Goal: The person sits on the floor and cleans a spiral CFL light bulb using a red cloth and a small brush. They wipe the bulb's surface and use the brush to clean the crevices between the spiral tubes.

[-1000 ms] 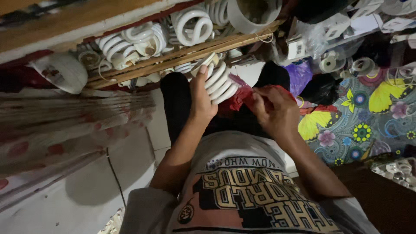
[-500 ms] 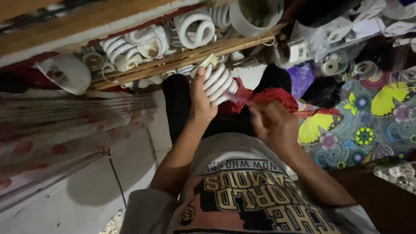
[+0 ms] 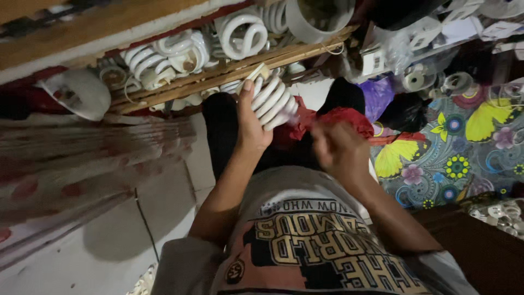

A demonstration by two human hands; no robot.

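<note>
My left hand (image 3: 249,123) grips a white spiral lamp bulb (image 3: 274,99) by its base, spiral pointing right, held over my lap. My right hand (image 3: 337,148) is closed on a red cloth (image 3: 345,116) that bunches up against the bulb's spiral end. Both hands sit just in front of a wooden rack. My grey printed shirt (image 3: 305,240) fills the bottom of the view.
The wooden rack (image 3: 229,74) ahead holds several more white spiral bulbs (image 3: 240,33) and a white lamp housing (image 3: 316,19). A white dome part (image 3: 73,93) lies at left. A flowered cloth (image 3: 464,147) with small lamp parts (image 3: 415,79) covers the right. Pale floor tiles (image 3: 82,235) lie at lower left.
My right hand with the red cloth has moved down and toward me, away from the bulb. My left hand keeps the bulb in about the same spot.
</note>
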